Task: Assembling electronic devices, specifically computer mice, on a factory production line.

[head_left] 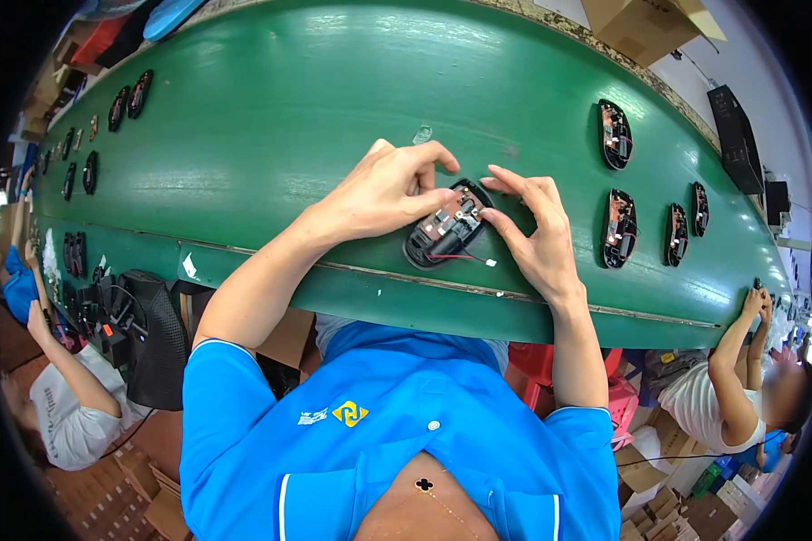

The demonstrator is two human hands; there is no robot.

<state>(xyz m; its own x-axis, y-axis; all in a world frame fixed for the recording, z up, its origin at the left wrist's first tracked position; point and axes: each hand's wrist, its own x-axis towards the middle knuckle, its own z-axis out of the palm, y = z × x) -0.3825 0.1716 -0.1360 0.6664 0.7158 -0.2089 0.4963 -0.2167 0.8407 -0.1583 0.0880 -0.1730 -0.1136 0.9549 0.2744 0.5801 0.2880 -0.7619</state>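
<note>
An open black mouse base (444,232) with a small circuit board and metal contacts lies on the green conveyor belt (316,117) in front of me. My left hand (388,189) rests on its left side, fingertips pinching at the inner parts. My right hand (534,236) comes from the right, its thumb and forefinger touching the board near the middle. A thin red and black wire with a white plug (469,260) trails out of the base toward the belt's near edge.
Several more open mouse bases (615,135) lie on the belt to the right, others (137,94) at the far left. A person sits at my left (68,406), another at my right (740,397) with hands on the belt. Cardboard box (645,27) beyond the belt.
</note>
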